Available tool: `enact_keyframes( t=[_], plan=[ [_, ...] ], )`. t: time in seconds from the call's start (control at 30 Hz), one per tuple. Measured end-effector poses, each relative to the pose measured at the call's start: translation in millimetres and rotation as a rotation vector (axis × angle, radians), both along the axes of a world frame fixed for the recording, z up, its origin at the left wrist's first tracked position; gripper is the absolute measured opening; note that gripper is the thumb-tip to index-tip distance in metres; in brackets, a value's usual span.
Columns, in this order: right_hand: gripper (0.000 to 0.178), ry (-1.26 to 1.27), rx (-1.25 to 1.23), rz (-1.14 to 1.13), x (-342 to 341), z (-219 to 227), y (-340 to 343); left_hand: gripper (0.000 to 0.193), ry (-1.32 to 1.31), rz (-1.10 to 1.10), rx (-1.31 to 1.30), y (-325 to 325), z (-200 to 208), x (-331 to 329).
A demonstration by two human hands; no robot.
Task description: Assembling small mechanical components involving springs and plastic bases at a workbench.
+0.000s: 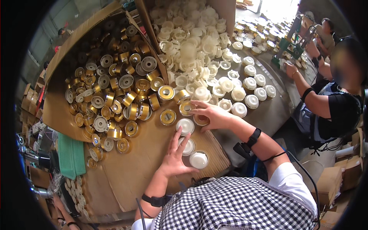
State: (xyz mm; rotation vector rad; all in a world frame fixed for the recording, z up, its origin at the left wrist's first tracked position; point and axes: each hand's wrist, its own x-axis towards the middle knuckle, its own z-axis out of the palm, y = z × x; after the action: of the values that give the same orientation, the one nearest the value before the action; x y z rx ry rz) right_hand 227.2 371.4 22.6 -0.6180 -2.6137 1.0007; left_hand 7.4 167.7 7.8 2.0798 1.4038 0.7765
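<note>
My left hand (174, 158) is spread beside a short row of round pieces with white tops. Its fingertips touch the farthest white-topped piece (185, 125); its thumb reaches toward the nearest white-topped piece (199, 160). Between these two lies another white-topped piece (187, 147). My right hand (212, 115) arches over a gold cup (201, 120), thumb on the near side and fingers on the far side, partly hiding it. Those fingertips also meet the rim of a second gold cup (186, 107). One more gold cup (168, 117) stands just left of them.
A large carton (61, 96) lies tipped at left, spilling gold cups. White plastic parts (188, 46) are heaped at the back. White-topped pieces (251, 101) stand on the grey table (245, 126) at right. A green mesh basket (71, 157) sits at left. A co-worker (322, 99) works at right.
</note>
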Motion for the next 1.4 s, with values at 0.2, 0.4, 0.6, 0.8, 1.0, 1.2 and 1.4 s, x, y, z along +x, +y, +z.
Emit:
enact_keyframes(
  t=[0.2,0.4,0.6,0.8,1.0,1.2,1.4],
  plan=[
    [0.088,0.061,-0.064,0.005,-20.3,-8.9,17.1,0.134,-0.001,0.02,-0.01,-4.0,-1.8,22.5],
    [0.082,0.091,0.064,-0.076,-10.2,-2.4,3.3,0.126,0.055,0.071,0.056,4.1,-1.6,33.0],
    [0.073,0.212,0.139,-0.381,70.2,3.0,-33.3,0.12,0.067,-0.078,0.015,25.9,-4.4,60.6],
    [0.114,0.448,0.119,-0.536,136.3,-6.6,-126.4,0.111,0.029,-0.191,0.093,58.3,-20.0,99.0],
    [0.125,0.108,0.371,-0.834,134.8,-50.5,-156.6,0.108,0.097,-0.15,0.113,94.9,-34.6,144.0],
    [0.139,-0.01,0.362,-1.1,166.3,-59.5,-87.6,0.102,0.169,-0.16,0.09,144.9,-35.8,180.7],
    [0.147,-0.082,0.44,-1.216,196.5,-70.4,-22.3,0.1,0.242,-0.141,0.112,197.0,-37.9,209.8]
  ],
)
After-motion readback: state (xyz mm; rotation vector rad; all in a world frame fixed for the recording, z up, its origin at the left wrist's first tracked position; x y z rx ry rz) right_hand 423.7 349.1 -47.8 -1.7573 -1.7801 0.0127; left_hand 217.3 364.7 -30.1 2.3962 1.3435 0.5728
